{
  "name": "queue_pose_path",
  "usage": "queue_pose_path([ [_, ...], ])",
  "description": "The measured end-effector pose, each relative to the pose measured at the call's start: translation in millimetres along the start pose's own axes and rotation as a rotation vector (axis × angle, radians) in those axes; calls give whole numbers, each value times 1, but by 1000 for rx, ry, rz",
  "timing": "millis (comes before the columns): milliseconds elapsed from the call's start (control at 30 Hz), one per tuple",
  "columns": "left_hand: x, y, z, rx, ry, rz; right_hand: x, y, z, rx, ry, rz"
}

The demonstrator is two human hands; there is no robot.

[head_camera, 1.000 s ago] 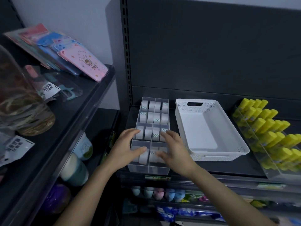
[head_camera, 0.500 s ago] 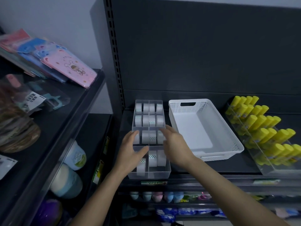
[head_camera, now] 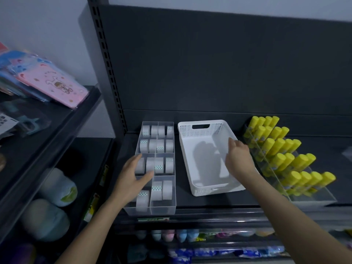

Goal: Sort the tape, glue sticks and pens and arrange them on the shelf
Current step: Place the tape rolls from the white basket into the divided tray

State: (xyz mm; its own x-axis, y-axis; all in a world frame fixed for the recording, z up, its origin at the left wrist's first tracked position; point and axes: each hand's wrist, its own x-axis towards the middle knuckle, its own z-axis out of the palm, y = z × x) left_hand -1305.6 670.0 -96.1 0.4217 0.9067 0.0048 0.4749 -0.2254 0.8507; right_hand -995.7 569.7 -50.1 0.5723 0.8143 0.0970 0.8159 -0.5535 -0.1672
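**Location.** The tape rolls stand on edge in a clear divided tray at the left end of the shelf, with the tray front at the shelf's front edge. The white basket sits just beside it and holds nothing. The glue sticks fill a tiered clear rack towards the right end. No pens are visible.

**Hands.** The left hand lies flat over the tray's front-left compartments, fingers straight and spread and gripping nothing. The right hand reaches the basket's right wall. Whether its fingers clasp the rim cannot be determined.

**Handling.**
- The basket is thin perforated plastic with smooth walls, probably light and slightly flexible. Take it by the rim or the slotted end handle.
- The rolls are small, matte cylinders, likely light and firm. Pinch each across its flat faces.
- The tray walls look smooth and possibly slippery, and a loaded tray will be heavier. Support it from both long sides.
- The glue sticks are smooth, rigid tubes and may roll if laid loose.
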Motion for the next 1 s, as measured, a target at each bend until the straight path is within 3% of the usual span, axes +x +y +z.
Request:
queue_pose_path([
  [133,-1,7,9,19,22,-15,5,14,-7,-73,100,59],
  [333,-3,15,21,88,47,-17,12,37,-11,191,-104,87],
  [700,-1,23,32,161,25,-11,14,52,-25,524,1,141],
  [1000,5,30,33,237,-38,-38,12,54,-40,634,41,131],
])
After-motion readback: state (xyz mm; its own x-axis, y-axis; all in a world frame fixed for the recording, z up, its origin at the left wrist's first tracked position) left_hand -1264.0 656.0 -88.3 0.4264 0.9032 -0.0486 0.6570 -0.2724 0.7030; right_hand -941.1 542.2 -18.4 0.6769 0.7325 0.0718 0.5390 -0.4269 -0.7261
